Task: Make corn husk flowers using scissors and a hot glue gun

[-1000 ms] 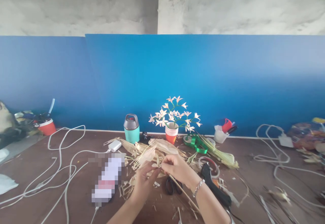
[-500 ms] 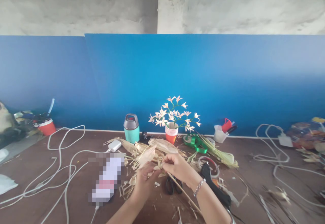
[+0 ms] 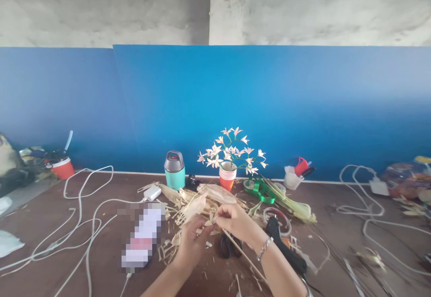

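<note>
Change slight: left hand [image 3: 190,239] and right hand [image 3: 235,222] almost unmoved, both still pinching husk petal [image 3: 210,219] at stick [image 3: 243,254] tip, over counter [image 3: 40,198], six o'clock from flower cup [image 3: 227,176]. Likely fine fitting ongoing.

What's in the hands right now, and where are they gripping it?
The right hand pinches a thin stick at its upper end; the left hand closes on the husk petals at that same tip. The rest of the stick is ungripped.

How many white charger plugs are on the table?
2. Left charger lies beside the husks; right charger lies far right near the blue board. Clutter may hide more.
</note>
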{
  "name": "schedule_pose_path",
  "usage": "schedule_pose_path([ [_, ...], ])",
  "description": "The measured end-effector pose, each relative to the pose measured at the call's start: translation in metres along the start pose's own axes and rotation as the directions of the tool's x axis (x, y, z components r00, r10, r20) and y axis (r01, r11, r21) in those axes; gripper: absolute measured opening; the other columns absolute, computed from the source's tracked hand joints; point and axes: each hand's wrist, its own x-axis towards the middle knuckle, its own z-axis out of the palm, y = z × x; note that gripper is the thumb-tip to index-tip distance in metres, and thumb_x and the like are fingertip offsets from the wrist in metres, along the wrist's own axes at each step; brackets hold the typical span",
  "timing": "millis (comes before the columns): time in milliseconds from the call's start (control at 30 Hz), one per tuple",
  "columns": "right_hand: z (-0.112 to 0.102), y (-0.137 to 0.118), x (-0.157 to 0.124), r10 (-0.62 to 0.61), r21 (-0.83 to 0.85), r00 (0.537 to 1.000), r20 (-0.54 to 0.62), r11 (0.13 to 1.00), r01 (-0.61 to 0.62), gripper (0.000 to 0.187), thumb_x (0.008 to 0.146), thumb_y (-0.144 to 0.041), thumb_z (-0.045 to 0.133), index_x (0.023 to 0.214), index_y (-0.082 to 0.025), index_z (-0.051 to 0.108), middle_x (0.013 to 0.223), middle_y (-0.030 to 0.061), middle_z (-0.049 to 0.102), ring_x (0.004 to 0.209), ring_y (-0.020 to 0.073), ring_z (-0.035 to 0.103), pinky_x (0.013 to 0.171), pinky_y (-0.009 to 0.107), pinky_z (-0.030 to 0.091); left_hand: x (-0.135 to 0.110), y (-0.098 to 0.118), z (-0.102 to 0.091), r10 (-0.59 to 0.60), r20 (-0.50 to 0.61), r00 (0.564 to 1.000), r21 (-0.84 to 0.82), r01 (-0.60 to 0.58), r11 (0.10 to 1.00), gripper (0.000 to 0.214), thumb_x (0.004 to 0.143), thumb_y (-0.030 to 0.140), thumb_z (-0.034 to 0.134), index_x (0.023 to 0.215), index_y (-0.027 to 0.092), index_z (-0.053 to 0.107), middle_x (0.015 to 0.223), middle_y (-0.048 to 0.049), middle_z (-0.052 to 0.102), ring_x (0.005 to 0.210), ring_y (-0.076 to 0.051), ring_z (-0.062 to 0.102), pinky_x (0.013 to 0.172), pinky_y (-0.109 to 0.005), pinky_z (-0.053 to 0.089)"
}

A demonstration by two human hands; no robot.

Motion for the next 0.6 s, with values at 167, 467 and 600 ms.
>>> schedule_pose_path([
  [167, 0.000, -0.001, -0.001, 0.005, 0.004, 1.000, -0.005, 1.000, -0.005, 0.010, 0.065, -0.012, 0.053, 0.059, -0.017, 0.059, 0.056, -0.0018, 0.058, 0.055, 0.0106, 0.048, 0.054, 0.023, 0.037, 0.001, 0.000, 0.000, -0.029, -0.006, 1.000, -0.041, 0.029, 0.999, 0.024, 0.081, 0.030, 0.057, 0.063, 0.017, 0.064, 0.068, -0.0028, 0.063, 0.067, -0.017, 0.059, 0.065, -0.025, 0.043],
  [467, -0.001, -0.002, 0.002, 0.093, -0.025, 0.994, -0.060, 0.995, -0.095, 0.013, 0.066, -0.014, 0.053, 0.054, -0.016, 0.059, 0.051, -0.0020, 0.054, 0.050, 0.0096, 0.044, 0.049, 0.022, 0.033, 0.003, -0.009, 0.006, -0.179, 0.077, 0.981, -0.191, 0.190, 0.963, 0.018, 0.076, 0.032, 0.064, 0.075, 0.017, 0.074, 0.077, -0.0040, 0.070, 0.074, -0.020, 0.060, 0.068, -0.025, 0.045],
  [600, -0.001, 0.000, 0.002, 0.096, -0.024, 0.994, -0.048, 0.995, -0.097, 0.015, 0.066, -0.014, 0.053, 0.052, -0.016, 0.057, 0.050, -0.0021, 0.054, 0.050, 0.0095, 0.044, 0.048, 0.023, 0.032, 0.003, -0.012, 0.007, -0.231, 0.083, 0.970, -0.227, 0.244, 0.943, 0.021, 0.073, 0.036, 0.066, 0.076, 0.016, 0.074, 0.075, -0.0036, 0.070, 0.072, -0.020, 0.060, 0.068, -0.026, 0.045],
])
